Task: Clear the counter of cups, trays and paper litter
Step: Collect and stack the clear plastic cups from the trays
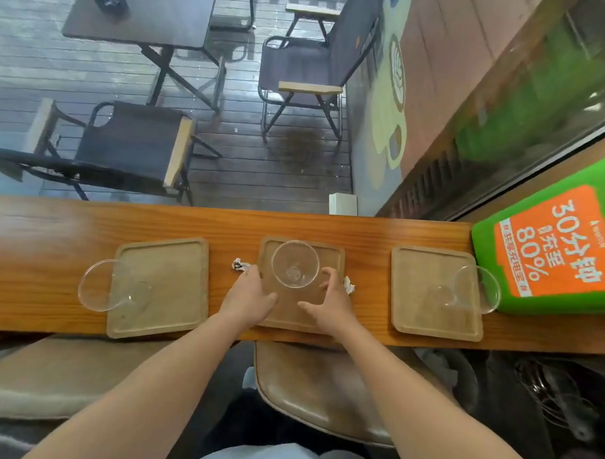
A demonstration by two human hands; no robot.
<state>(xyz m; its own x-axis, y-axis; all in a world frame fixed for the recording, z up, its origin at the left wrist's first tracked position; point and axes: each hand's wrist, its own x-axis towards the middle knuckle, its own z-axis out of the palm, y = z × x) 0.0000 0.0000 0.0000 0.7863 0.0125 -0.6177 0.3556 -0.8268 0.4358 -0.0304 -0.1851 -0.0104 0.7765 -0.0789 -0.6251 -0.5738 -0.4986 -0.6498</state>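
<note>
Three brown square trays lie in a row on the wooden counter: a left tray, a middle tray and a right tray. Each carries a clear glass cup: the left cup and the right cup lean outward, the middle cup stands upright. My left hand rests on the middle tray's left edge, my right hand on its right edge, fingers spread. One crumpled paper lies by my left fingertips, another paper wad by my right.
A green and orange charging station stands at the counter's right end, close to the right cup. A padded stool sits below the counter's near edge. Beyond the window are outdoor chairs and a folding table.
</note>
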